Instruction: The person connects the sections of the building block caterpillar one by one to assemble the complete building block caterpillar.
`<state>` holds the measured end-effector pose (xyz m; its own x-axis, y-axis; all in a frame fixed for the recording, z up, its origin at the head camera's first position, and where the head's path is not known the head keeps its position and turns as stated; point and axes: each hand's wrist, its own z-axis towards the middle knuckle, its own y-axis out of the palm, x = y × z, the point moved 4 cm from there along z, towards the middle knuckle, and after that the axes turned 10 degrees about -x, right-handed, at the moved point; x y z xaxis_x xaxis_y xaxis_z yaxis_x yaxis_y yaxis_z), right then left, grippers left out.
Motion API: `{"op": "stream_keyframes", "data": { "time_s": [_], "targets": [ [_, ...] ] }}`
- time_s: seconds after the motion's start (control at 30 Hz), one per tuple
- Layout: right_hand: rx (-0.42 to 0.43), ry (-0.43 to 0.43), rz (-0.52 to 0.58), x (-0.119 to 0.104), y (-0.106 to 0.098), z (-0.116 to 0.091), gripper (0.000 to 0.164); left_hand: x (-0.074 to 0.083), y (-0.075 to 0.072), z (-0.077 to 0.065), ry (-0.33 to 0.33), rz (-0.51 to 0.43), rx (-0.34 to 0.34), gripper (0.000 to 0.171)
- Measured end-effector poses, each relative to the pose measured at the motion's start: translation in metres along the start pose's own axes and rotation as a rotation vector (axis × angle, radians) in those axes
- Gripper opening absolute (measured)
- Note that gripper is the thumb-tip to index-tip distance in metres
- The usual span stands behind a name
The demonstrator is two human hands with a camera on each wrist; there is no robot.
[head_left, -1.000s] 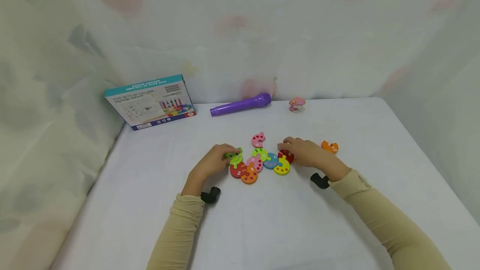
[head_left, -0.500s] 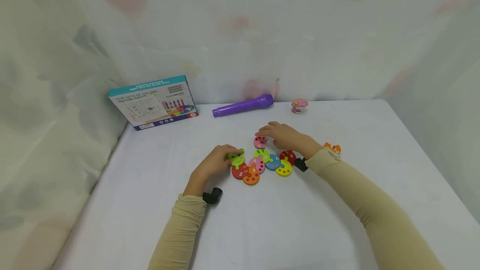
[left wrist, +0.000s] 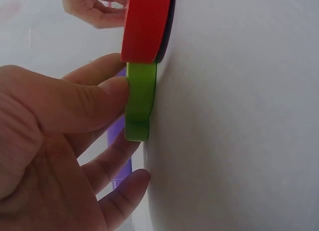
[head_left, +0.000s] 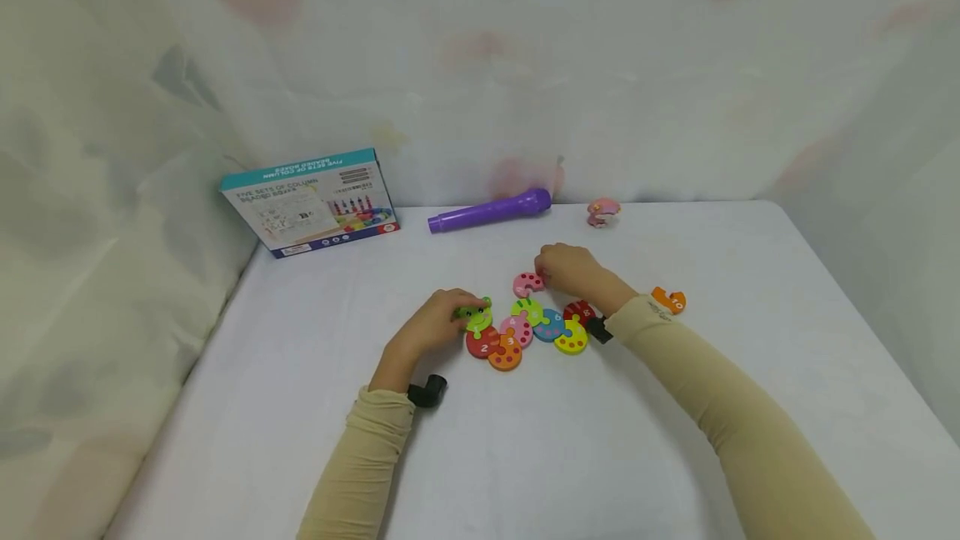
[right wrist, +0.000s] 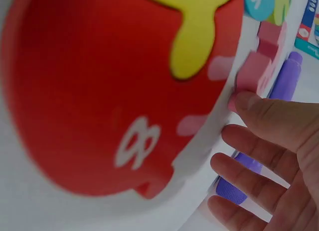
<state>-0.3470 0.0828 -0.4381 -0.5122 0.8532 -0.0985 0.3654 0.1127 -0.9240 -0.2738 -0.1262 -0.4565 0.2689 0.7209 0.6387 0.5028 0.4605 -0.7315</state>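
A chain of interlocked, numbered caterpillar puzzle pieces lies on the white table. My left hand (head_left: pixel 429 323) pinches the green smiling head piece (head_left: pixel 477 319) at the chain's left end. In the left wrist view the thumb lies on that piece's edge, beside the red piece (left wrist: pixel 144 27). My right hand (head_left: pixel 573 269) pinches one end of a loose pink spotted piece (head_left: pixel 525 280), just behind the light green piece. The right wrist view shows the thumb on its knob (right wrist: pixel 239 99). The dark red piece marked 8 (head_left: pixel 579 312) ends the chain at right, below the right wrist.
A loose orange piece marked 10 (head_left: pixel 669 301) lies right of the right forearm. Along the back are a purple toy microphone (head_left: pixel 491 211) and a small pink figure (head_left: pixel 603 212). A teal-edged box (head_left: pixel 311 205) leans at the back left. Curtains (head_left: pixel 480 65) enclose the table.
My right hand has left the red 8 piece, moved back and left to the loose pink piece, and taken hold of it; that piece has turned. The left hand stays on the green head.
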Motion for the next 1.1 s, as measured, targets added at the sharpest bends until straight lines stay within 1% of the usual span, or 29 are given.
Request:
{"op": "stream_keyframes", "data": {
  "time_s": [0.13, 0.3, 0.43, 0.53, 0.67, 0.83, 1.1],
  "targets": [
    [0.012, 0.02, 0.048, 0.009, 0.002, -0.008, 0.016, 0.001, 0.001, 0.0, -0.002, 0.011, 0.006, 0.039],
    [0.047, 0.063, 0.16, 0.02, 0.005, -0.028, 0.02, 0.001, 0.001, 0.0, -0.013, 0.021, 0.007, 0.04],
    [0.11, 0.096, 0.221, 0.03, 0.007, -0.049, 0.019, 0.002, 0.001, -0.001, -0.024, 0.028, 0.004, 0.041],
    [0.158, 0.117, 0.278, 0.037, 0.01, -0.064, 0.017, 0.002, 0.001, -0.001, -0.016, 0.028, 0.007, 0.041],
    [0.205, 0.136, 0.344, 0.046, 0.018, -0.082, 0.017, 0.001, 0.0, -0.001, -0.01, 0.037, 0.008, 0.041],
    [0.258, 0.145, 0.374, 0.05, 0.03, -0.095, 0.017, 0.001, 0.0, -0.001, -0.02, 0.027, 0.006, 0.042],
    [0.294, 0.173, 0.387, 0.05, 0.039, -0.103, 0.013, 0.002, 0.001, 0.0, -0.039, 0.031, -0.005, 0.042]
  ]
}}
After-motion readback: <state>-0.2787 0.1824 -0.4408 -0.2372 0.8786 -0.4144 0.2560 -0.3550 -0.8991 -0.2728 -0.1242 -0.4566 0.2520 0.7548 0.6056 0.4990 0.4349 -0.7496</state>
